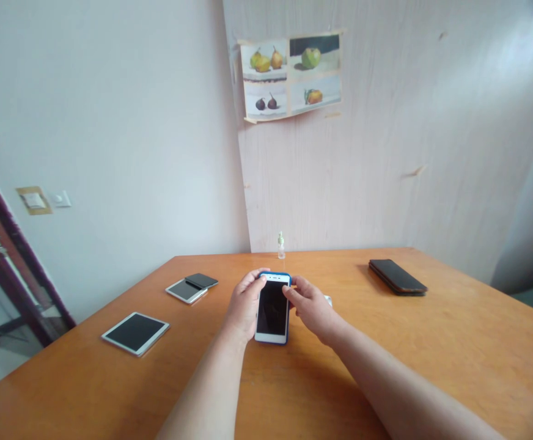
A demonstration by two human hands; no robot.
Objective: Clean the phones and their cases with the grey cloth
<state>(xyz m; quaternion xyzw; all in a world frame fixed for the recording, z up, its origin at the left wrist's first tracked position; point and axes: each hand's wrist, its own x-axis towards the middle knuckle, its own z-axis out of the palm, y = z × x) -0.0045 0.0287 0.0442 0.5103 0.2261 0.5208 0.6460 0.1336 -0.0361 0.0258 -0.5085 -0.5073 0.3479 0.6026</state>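
A white-fronted phone (272,308) in a blue case lies screen up on the wooden table (454,360), its screen dark. My left hand (243,302) grips its left edge, fingers curled over the top corner. My right hand (311,305) holds its right edge near the top, thumb and fingers pinched on the case. A small white thing peeks out behind my right hand; what it is cannot be made out.
A small clear spray bottle (281,245) stands at the table's far edge by the wall. A dark phone (397,276) lies at the far right. Two stacked phones (191,287) and a white tablet (135,333) lie at the left. A door frame stands at far left.
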